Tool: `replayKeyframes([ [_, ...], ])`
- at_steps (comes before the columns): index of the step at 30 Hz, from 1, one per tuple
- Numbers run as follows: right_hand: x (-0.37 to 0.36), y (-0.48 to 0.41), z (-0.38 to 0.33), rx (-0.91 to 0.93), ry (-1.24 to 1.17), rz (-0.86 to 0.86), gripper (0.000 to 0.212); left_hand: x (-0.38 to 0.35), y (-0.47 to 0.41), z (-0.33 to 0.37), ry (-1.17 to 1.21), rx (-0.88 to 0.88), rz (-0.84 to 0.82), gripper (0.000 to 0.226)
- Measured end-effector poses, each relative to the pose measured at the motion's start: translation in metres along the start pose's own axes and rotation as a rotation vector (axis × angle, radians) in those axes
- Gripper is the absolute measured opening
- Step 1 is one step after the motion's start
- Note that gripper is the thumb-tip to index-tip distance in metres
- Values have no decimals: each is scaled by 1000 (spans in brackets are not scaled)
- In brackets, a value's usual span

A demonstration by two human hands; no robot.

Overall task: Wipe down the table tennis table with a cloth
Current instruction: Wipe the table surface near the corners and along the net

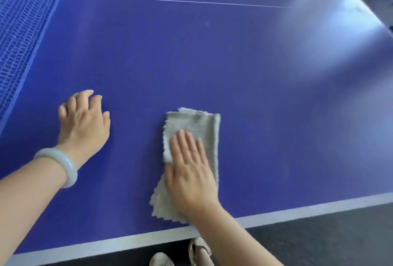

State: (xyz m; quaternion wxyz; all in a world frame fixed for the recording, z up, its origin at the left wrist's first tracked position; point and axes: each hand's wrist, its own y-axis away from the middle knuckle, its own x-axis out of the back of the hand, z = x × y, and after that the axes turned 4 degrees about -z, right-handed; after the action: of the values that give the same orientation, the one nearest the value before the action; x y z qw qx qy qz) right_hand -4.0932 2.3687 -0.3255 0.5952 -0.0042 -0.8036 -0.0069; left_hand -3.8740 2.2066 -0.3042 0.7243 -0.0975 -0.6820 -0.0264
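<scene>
One folded grey microfibre cloth with zigzag-cut edges (pixel 191 159) is under my right hand (pixel 191 172), fingers stretched out flat and close together, palm pressing it onto the blue table tennis worktop (pixel 255 95); nothing gripped, just pushed down. The cloth sticks out beyond my fingertips and trails back past my wrist towards the near edge. My left hand (pixel 85 125) is well off to the left of the cloth, empty, fingers loosely curled with the tips touching the blue surface. One pale jade-coloured bangle (pixel 61 166) sits on that wrist. Further left of my left hand runs one blue mesh net (pixel 19 32). Far ahead of both hands, one thin white centre line (pixel 170 0) crosses the blue. A white border stripe (pixel 106 242) edges the worktop just behind my right wrist. Below it, dark grey floor (pixel 319 240) and two light-coloured shoes (pixel 180 255). Bright glare washes the surface far right of my hands.
</scene>
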Motion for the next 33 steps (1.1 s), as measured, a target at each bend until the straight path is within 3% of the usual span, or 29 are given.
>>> replayKeyframes([
  [3, -10, 2, -33, 422, -68, -113, 58, -13, -16, 15, 9, -57, -15, 45],
  [5, 5, -10, 5, 422, -57, -103, 58, -19, -24, 11, 4, -15, -17, 47],
  [7, 26, -24, 61, 228, 33, -70, 58, -24, -28, 3, 17, 74, -33, 51],
  [10, 56, -48, 133, -242, 79, -42, 59, -25, -27, 0, 102, 169, -39, 53],
  [12, 54, -54, 133, -424, 39, -14, 60, -22, -27, 2, 140, 186, -24, 51],
  [13, 48, -55, 118, -428, 34, 14, 59, -21, -27, 3, 154, 193, -24, 51],
  [15, 29, -56, 67, -215, 59, 34, 58, -20, -27, 4, 180, 204, -39, 50],
  [18, -3, -79, -13, 263, 66, -24, 58, -20, -29, 2, 258, 233, -40, 46],
  [23, -12, -191, -59, 453, -9, -182, 58, -18, -32, 0, 328, 286, -52, 46],
  [25, 0, -234, -29, 370, 15, -162, 59, -18, -32, 0, 304, 284, -70, 48],
  [30, 47, -266, 102, -265, 29, -63, 61, -20, -31, 1, 235, 300, -98, 49],
  [33, 38, -235, 84, -314, 56, -48, 61, -21, -31, 2, 202, 307, -118, 51],
])
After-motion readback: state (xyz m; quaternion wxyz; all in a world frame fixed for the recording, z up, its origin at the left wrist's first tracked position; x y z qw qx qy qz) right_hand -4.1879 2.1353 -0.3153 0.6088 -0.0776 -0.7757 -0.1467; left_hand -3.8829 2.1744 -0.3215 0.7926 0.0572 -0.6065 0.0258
